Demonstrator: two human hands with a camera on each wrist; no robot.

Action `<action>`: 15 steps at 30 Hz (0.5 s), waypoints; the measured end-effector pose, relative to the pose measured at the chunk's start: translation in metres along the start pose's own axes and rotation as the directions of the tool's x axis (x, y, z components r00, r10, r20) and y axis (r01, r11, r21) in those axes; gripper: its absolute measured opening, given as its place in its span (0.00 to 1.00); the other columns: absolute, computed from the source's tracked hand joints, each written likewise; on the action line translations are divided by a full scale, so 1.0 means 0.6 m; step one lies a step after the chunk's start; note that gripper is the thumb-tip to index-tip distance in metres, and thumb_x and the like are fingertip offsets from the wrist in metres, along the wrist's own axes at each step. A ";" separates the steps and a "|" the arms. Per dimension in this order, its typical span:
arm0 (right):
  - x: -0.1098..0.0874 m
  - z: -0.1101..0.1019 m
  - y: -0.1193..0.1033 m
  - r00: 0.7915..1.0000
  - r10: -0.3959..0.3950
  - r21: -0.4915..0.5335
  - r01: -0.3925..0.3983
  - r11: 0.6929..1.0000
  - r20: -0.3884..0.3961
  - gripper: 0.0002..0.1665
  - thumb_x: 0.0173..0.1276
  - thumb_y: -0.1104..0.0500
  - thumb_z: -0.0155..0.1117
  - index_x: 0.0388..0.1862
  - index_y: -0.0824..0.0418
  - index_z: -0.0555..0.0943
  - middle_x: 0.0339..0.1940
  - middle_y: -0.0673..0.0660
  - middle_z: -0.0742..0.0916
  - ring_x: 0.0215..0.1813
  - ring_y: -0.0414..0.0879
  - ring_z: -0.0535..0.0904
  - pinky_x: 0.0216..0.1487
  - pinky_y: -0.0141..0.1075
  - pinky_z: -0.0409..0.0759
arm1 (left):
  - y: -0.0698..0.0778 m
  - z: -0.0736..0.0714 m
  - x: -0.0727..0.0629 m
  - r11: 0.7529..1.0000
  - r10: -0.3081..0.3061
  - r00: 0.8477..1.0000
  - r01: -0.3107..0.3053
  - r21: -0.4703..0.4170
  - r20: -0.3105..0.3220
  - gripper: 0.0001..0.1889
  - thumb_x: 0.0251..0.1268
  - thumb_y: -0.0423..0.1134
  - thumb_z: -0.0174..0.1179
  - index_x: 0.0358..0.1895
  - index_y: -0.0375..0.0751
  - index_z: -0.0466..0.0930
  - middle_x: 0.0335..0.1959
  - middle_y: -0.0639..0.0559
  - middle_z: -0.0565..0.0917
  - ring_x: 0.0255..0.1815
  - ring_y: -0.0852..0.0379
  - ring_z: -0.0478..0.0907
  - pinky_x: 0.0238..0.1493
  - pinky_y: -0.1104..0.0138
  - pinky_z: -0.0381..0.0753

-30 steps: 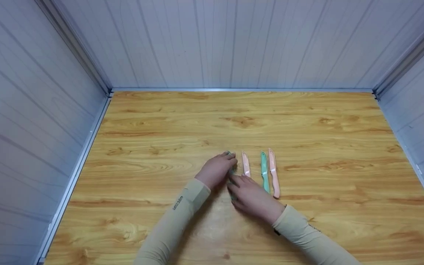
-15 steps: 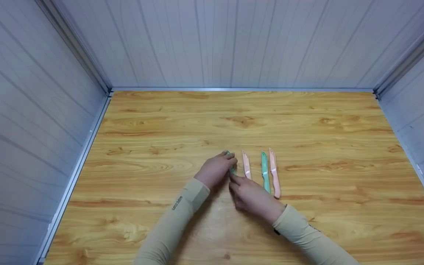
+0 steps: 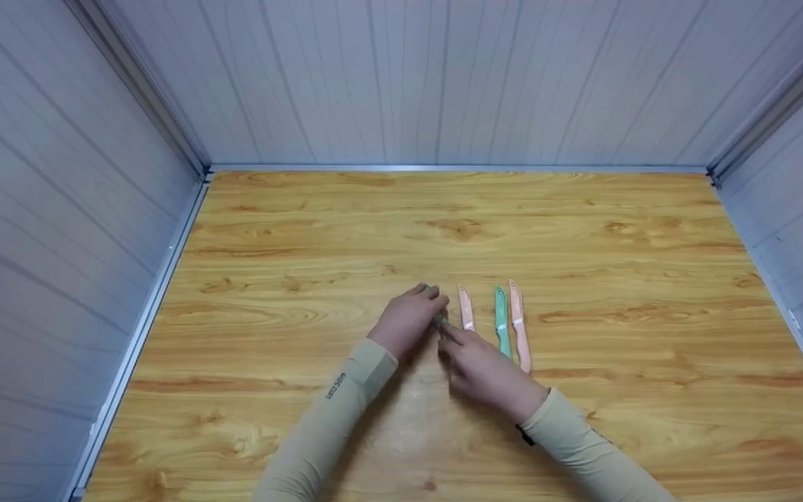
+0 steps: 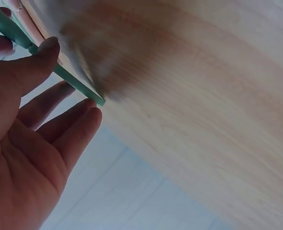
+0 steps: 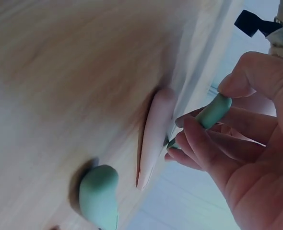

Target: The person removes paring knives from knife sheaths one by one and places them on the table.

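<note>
Nearest, the right hand (image 3: 488,369) has just shifted slightly, its fingers pinching the handle of a slim, plastic-looking mint-green knife (image 4: 75,82). Beyond, the left hand (image 3: 408,317) holds its blade end, so it's apparently being adjusted, left of a slim pink knife (image 3: 466,308), another green knife (image 3: 502,319) and a second pink knife (image 3: 517,310) on the wood-grain desk (image 3: 290,230).

The tabletop (image 3: 304,230) is lit pretty evenly in the head view, with a soft shadow thrown beside the left sleeve (image 3: 332,418); both wrist views are kinda hazy, fine detail smeared.
</note>
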State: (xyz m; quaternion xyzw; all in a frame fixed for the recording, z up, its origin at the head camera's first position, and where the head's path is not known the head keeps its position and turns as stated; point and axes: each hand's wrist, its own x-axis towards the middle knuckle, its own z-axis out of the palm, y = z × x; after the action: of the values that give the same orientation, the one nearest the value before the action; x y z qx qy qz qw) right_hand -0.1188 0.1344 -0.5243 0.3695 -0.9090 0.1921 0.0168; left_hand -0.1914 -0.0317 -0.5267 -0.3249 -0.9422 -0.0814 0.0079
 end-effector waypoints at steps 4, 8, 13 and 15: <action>-0.002 -0.003 0.002 0.999 0.030 0.015 -0.030 0.999 -0.022 0.19 0.58 0.66 0.62 0.50 0.69 0.80 0.62 0.68 0.75 0.56 0.58 0.76 0.52 0.47 0.78 | 0.001 -0.002 -0.001 1.000 -0.007 1.000 0.007 0.005 -0.006 0.10 0.65 0.32 0.57 0.48 0.46 0.77 0.52 0.48 0.79 0.57 0.45 0.75 0.53 0.58 0.78; -0.004 -0.005 0.002 0.997 0.055 0.030 -0.054 0.998 -0.048 0.18 0.61 0.63 0.65 0.49 0.69 0.81 0.61 0.68 0.76 0.55 0.57 0.76 0.52 0.46 0.78 | 0.004 -0.004 -0.001 1.000 -0.019 0.999 0.019 0.014 0.026 0.11 0.68 0.32 0.55 0.51 0.47 0.76 0.55 0.48 0.79 0.59 0.45 0.73 0.59 0.57 0.73; -0.002 -0.006 0.005 0.993 0.043 0.037 -0.039 0.999 -0.114 0.15 0.62 0.65 0.65 0.47 0.70 0.82 0.58 0.67 0.78 0.53 0.57 0.78 0.51 0.46 0.79 | 0.008 -0.011 -0.005 0.998 -0.039 0.997 0.037 0.041 0.062 0.14 0.69 0.31 0.53 0.56 0.47 0.74 0.58 0.48 0.77 0.62 0.46 0.71 0.64 0.54 0.67; 0.000 -0.007 0.006 0.990 0.027 0.031 -0.023 0.999 -0.138 0.15 0.62 0.66 0.66 0.47 0.71 0.82 0.57 0.67 0.79 0.52 0.57 0.79 0.50 0.46 0.79 | 0.009 -0.014 -0.007 0.998 -0.039 0.998 0.036 0.054 0.059 0.14 0.70 0.31 0.52 0.56 0.46 0.73 0.58 0.48 0.77 0.62 0.46 0.71 0.64 0.54 0.67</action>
State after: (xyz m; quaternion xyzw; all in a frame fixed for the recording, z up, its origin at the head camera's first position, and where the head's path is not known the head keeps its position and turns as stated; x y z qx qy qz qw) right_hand -0.1215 0.1385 -0.5218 0.3442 -0.9073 0.2307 0.0721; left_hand -0.1850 -0.0313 -0.5181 -0.3090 -0.9498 -0.0469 -0.0132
